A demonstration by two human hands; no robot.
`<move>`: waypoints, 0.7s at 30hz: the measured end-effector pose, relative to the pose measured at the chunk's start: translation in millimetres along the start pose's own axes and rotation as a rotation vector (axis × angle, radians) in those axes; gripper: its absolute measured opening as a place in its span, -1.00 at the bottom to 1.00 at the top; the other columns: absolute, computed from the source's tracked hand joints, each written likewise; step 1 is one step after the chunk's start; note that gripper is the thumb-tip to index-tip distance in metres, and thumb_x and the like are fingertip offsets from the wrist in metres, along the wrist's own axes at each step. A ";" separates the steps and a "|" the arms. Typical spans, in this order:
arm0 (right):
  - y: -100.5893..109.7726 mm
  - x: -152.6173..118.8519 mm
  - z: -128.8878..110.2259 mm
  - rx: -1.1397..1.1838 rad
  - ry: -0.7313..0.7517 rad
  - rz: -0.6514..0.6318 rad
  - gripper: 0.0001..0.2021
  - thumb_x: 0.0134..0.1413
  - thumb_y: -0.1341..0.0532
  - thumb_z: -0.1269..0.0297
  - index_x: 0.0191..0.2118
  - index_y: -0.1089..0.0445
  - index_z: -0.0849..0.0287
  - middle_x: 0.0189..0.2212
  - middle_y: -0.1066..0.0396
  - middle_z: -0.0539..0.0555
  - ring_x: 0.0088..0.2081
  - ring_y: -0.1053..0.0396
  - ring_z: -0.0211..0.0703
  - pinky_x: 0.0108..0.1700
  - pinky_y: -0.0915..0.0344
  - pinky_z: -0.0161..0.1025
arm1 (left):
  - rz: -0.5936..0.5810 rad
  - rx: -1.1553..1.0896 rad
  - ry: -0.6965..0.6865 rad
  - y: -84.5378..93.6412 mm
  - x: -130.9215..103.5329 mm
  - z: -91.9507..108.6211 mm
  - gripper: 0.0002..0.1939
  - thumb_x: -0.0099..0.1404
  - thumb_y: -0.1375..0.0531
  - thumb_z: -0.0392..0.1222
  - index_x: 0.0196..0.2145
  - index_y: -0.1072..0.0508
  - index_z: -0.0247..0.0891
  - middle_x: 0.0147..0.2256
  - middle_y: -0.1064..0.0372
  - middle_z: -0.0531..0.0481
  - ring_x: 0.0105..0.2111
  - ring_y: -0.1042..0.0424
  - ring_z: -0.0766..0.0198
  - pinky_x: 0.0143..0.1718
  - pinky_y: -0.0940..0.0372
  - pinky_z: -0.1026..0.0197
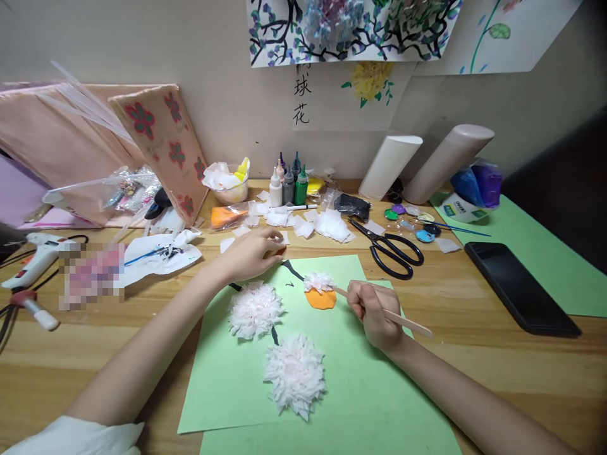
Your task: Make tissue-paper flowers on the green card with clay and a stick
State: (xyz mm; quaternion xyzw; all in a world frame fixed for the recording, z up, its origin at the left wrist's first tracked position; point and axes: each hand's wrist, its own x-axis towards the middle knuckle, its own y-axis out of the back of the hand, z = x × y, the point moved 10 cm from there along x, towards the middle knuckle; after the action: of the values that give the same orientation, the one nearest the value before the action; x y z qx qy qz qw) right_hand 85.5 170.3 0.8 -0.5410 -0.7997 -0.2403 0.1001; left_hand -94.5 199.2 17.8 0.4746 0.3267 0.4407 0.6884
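Observation:
My right hand [377,313] is closed round a wooden craft stick [410,323], its tip at the edge of a small tuft of white tissue paper [318,282] set on an orange clay disc [321,299]. Beyond the upper left edge of the green paper [227,385], my left hand [253,253] rests by loose white paper squares [303,226], fingers bent and thumb apart from them. Two full white tissue flowers, an upper one [256,309] and a lower one [296,374], are on the green paper, with dark branch strokes between them.
Black-handled scissors [396,253] and a phone [519,287] lie to the right. Several paint bottles [301,185] and a tub of tissue [227,183] stand at the back. A glue gun [35,259] lies at left; a flowered pink board [165,145] leans behind.

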 end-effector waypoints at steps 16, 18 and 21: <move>-23.7 3.3 4.2 -0.135 -0.084 -0.260 -0.64 0.29 0.09 0.12 -0.48 -0.19 0.14 -0.68 -0.13 -0.10 -0.62 -0.11 -0.33 -0.50 -0.05 -0.34 | -0.379 -0.610 -0.041 6.7 -18.8 45.3 -0.68 0.29 -0.10 0.03 -0.12 -0.52 -0.10 -0.07 -0.46 0.04 -0.07 -0.41 0.22 -0.02 -0.26 0.23; -23.4 4.9 3.0 -0.161 -0.082 -0.254 -0.65 0.29 0.10 0.14 -0.49 -0.18 0.14 -0.68 -0.12 -0.10 -0.61 -0.12 -0.33 -0.50 -0.05 -0.34 | -0.440 -0.610 -0.074 -3.0 -21.0 58.0 -0.71 0.28 -0.12 -0.01 -0.13 -0.52 -0.12 -0.09 -0.47 0.04 -0.09 -0.41 0.24 -0.02 -0.25 0.25; -17.4 5.9 4.3 -0.136 -0.108 -0.191 -0.66 0.30 0.10 0.16 -0.47 -0.18 0.14 -0.68 -0.12 -0.10 -0.61 -0.12 -0.32 -0.50 -0.06 -0.34 | -0.408 -0.538 -0.096 -12.4 -17.6 63.3 -0.72 0.29 -0.12 -0.06 -0.10 -0.50 -0.13 -0.08 -0.46 0.03 -0.07 -0.39 0.24 -0.01 -0.23 0.24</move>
State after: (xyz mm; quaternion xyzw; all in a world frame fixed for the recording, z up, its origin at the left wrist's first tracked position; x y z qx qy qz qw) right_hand 67.7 172.0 -5.2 -0.4800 -0.8337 -0.2732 -0.0035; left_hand -42.9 157.9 27.9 0.2210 0.2543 0.3414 0.8775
